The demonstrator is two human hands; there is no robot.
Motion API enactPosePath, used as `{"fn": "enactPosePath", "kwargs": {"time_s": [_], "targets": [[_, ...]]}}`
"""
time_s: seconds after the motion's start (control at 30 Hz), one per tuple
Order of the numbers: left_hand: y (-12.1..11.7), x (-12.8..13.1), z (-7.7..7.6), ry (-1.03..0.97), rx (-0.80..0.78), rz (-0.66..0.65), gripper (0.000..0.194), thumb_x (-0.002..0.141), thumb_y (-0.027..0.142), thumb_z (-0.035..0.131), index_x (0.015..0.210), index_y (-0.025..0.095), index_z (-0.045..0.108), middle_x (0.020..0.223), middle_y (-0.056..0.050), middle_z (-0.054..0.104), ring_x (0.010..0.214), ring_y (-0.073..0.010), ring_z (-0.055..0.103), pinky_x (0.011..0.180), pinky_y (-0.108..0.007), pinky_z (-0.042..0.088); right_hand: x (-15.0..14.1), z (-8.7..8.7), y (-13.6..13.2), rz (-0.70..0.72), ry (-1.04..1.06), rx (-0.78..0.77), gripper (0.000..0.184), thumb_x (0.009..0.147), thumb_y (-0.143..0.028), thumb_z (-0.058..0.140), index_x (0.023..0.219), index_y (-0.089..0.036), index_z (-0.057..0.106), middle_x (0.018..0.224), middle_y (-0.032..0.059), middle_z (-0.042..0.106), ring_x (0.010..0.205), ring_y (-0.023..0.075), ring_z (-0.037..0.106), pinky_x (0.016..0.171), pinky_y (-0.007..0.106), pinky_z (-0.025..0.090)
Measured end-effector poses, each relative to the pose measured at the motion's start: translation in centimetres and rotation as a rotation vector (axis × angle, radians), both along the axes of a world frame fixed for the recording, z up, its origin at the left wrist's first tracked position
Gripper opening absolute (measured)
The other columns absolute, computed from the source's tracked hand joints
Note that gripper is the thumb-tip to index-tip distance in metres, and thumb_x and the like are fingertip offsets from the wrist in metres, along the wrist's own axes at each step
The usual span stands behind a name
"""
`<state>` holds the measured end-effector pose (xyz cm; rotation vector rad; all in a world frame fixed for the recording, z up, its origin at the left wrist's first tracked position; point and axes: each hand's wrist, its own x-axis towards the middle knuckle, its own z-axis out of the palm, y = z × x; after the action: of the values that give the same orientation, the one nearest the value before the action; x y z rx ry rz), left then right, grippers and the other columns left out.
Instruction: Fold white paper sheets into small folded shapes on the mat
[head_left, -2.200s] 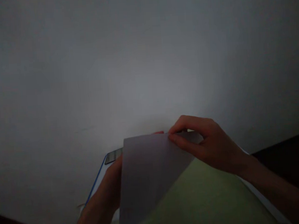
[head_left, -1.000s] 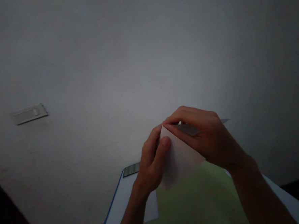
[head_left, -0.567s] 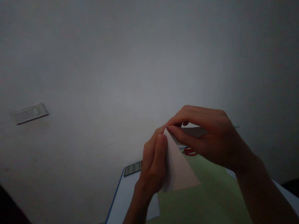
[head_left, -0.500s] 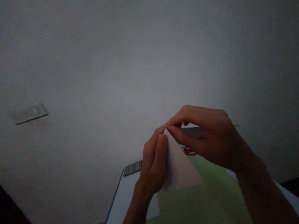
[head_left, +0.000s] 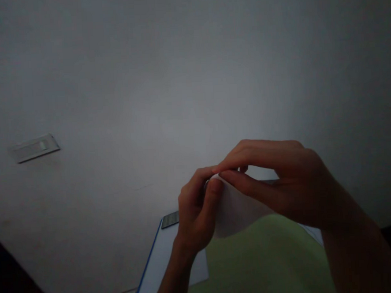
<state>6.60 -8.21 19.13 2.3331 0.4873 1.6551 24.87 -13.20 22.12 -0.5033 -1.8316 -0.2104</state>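
A sheet of white paper [head_left: 241, 210] hangs bent and curved between my two hands, above the table. My left hand [head_left: 199, 212] grips its left side, thumb pressed on the near face close to the top. With thumb and fingertips, my right hand [head_left: 277, 177] pinches the paper's upper edge, right beside the left thumb. The right hand covers part of the sheet's right side.
Below the hands is a green surface [head_left: 265, 261] on a table with a blue edge [head_left: 146, 266]. A dark phone-like object [head_left: 170, 219] lies at the table's far left corner, near white paper [head_left: 198, 270]. A pale wall [head_left: 191, 85] with a switch plate [head_left: 36, 148] stands behind.
The paper has gone from a sharp-pointed fold to a rounded curve at the top. My right hand has shifted slightly right, and the left hand has turned a little. The red item is now hidden.
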Motion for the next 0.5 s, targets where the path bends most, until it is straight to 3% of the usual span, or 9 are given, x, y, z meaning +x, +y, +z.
{"fn": "enactPosePath", "kwargs": {"time_s": [0.13,0.33,0.5], "targets": [[0.0,0.0,-0.1,-0.018,-0.014,0.021,0.028,0.104,0.042,0.049,0.111,0.023,0.069,0.1,-0.003,0.074,0.08,-0.0161,0.065,0.076,-0.029,0.054,-0.1,0.0,-0.2,-0.002,0.01,-0.013,0.016,0.096,-0.023,0.063,0.102,-0.031,0.075,0.095,-0.0001,0.077,0.085,0.0197,0.073,0.074,0.032,0.059],[-0.2,0.3,-0.6,-0.123,0.068,0.01,0.019,0.104,0.034,0.052,0.119,0.025,0.058,0.111,-0.005,0.07,0.094,-0.0173,0.067,0.075,-0.028,0.053,-0.2,0.0,-0.2,-0.022,0.042,0.002,0.012,0.095,-0.022,0.066,0.098,-0.029,0.076,0.093,-0.0005,0.078,0.083,0.0187,0.073,0.072,0.03,0.058],[-1.1,0.3,-0.6,-0.129,0.176,0.14,0.026,0.108,0.034,0.04,0.118,0.025,0.062,0.098,-0.003,0.071,0.08,-0.0154,0.065,0.066,-0.027,0.051,-0.2,-0.3,0.1,-0.019,0.067,0.032,0.012,0.094,-0.026,0.067,0.1,-0.029,0.077,0.094,-0.001,0.078,0.083,0.0181,0.075,0.071,0.029,0.059]]}}
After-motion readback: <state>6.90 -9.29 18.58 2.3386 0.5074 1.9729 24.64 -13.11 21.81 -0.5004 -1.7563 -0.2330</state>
